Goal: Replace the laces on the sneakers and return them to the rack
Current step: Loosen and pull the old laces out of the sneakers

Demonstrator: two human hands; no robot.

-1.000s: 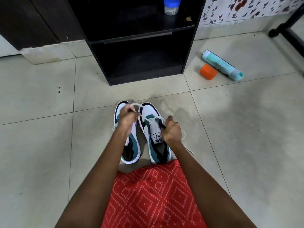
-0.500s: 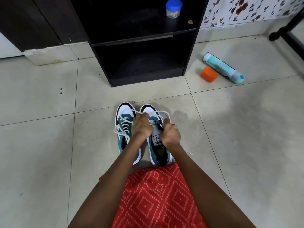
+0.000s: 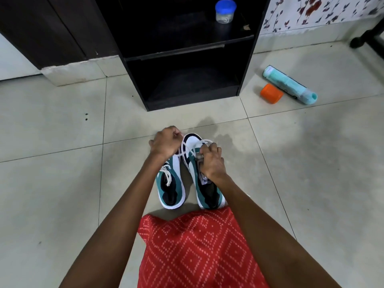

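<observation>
**Both hands on a white lace in front of the shoe rack**

A person's left hand [image 3: 165,143] and right hand [image 3: 211,163] hold a white lace [image 3: 205,140] over a pair of teal, white and black sneakers. The pair stands side by side on the tiled floor [image 3: 62,183], toes toward a black rack [image 3: 176,53]. The left hand's grip is curled tight round one part of the lace, above the toe of the left sneaker [image 3: 171,190]. The right hand's grip pinches the lace at the eyelets of the right sneaker [image 3: 212,194], and the lace loops between the hands across that shoe's white toe. A second lace [image 3: 167,176] lies threaded, ends loose, on the left sneaker. A blue-lidded jar [image 3: 225,10] stands on the rack's upper shelf. A teal bottle [image 3: 291,85] lies on the floor right of the rack, an orange cap [image 3: 271,93] just beside it. A red patterned garment [image 3: 197,250] fills the bottom of the view
</observation>
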